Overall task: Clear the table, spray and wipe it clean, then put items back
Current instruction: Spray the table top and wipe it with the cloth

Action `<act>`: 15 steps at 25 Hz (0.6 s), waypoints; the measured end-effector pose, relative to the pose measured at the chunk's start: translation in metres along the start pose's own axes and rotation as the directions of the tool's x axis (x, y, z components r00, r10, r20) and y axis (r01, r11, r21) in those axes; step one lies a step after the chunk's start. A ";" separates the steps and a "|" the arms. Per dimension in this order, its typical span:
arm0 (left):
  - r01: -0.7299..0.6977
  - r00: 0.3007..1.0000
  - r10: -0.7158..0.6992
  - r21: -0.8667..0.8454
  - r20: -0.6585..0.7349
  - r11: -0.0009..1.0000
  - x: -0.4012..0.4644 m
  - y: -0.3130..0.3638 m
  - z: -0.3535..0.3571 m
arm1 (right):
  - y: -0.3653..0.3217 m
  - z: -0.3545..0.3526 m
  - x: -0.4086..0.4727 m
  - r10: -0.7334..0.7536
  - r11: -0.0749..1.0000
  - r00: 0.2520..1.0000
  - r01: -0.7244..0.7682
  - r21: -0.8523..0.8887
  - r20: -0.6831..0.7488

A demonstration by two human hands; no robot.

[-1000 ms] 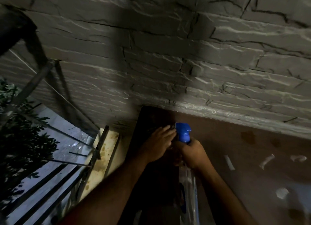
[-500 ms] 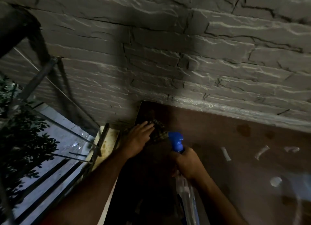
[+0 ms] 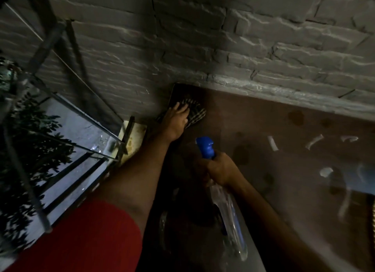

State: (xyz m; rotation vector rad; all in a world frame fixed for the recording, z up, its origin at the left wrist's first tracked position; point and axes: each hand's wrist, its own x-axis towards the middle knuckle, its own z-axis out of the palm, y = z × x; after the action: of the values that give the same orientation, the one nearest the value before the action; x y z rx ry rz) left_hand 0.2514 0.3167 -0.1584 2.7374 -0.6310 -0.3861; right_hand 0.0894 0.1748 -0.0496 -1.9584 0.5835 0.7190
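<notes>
A brown table [image 3: 253, 129] stands against a grey stone wall, its left part in deep shadow. My left hand [image 3: 175, 118] lies flat with straight fingers on a dark checked cloth [image 3: 195, 113] at the table's far left corner. My right hand [image 3: 220, 167] grips the neck of a clear spray bottle [image 3: 230, 214] with a blue trigger head [image 3: 206, 146], held over the table nearer to me. The bottle's body slants down toward me along my forearm.
Dark wet spots [image 3: 296, 117] and pale light reflections [image 3: 313, 141] mark the tabletop to the right. A metal railing [image 3: 85, 162] and leafy foliage [image 3: 22, 149] stand left of the table. The stone wall [image 3: 223, 44] runs behind it.
My left hand left the bottle's nozzle and moved up-left onto the checked cloth at the far corner. My right hand with the bottle drew back toward me.
</notes>
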 end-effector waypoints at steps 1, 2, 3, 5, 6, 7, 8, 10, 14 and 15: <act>-0.050 0.999 0.050 -0.001 0.011 0.999 -0.009 0.004 0.005 | 0.002 0.003 -0.002 -0.003 1.000 1.000 0.003 -0.013 0.006; -0.121 0.993 0.121 0.005 0.017 0.993 -0.019 0.002 0.011 | 0.003 0.005 -0.004 -0.010 1.000 1.000 0.011 -0.027 0.025; -0.176 0.984 0.176 0.000 0.031 0.984 -0.030 -0.004 0.015 | 0.003 0.008 -0.007 -0.014 0.999 0.998 0.016 -0.035 0.055; -0.162 0.985 0.162 -0.011 0.050 0.987 -0.035 -0.023 0.012 | 0.008 0.014 -0.016 -0.029 0.999 0.995 0.033 -0.042 0.098; -0.117 0.993 0.117 0.004 0.016 0.993 -0.028 -0.028 0.009 | 0.012 0.017 -0.018 -0.037 0.999 0.995 0.039 -0.027 0.091; -0.062 0.998 0.062 0.016 0.009 0.998 -0.021 -0.023 0.004 | 0.014 0.018 -0.017 -0.048 0.999 0.997 0.049 -0.009 0.061; -0.030 0.999 0.030 0.007 0.014 1.000 -0.018 -0.012 0.004 | 0.016 0.017 -0.015 -0.056 0.998 0.998 0.056 0.013 0.014; -0.174 0.983 0.168 0.070 0.077 0.982 -0.043 0.019 0.018 | 0.018 0.013 -0.011 -0.066 0.994 0.995 0.072 0.079 -0.077; -0.419 0.906 0.423 0.140 0.002 0.897 -0.105 -0.027 0.039 | 0.019 0.005 -0.019 -0.067 0.982 0.993 0.083 0.167 -0.097; -0.293 0.952 0.302 0.131 -0.052 0.947 -0.091 -0.041 0.029 | 0.020 0.003 -0.019 -0.067 0.982 0.993 0.083 0.171 -0.095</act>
State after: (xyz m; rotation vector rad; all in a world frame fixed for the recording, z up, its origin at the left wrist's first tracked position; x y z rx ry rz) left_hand 0.1786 0.3874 -0.1818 2.6928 -1.0623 -0.1822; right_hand 0.0615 0.1703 -0.0496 -1.8453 0.6022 0.5185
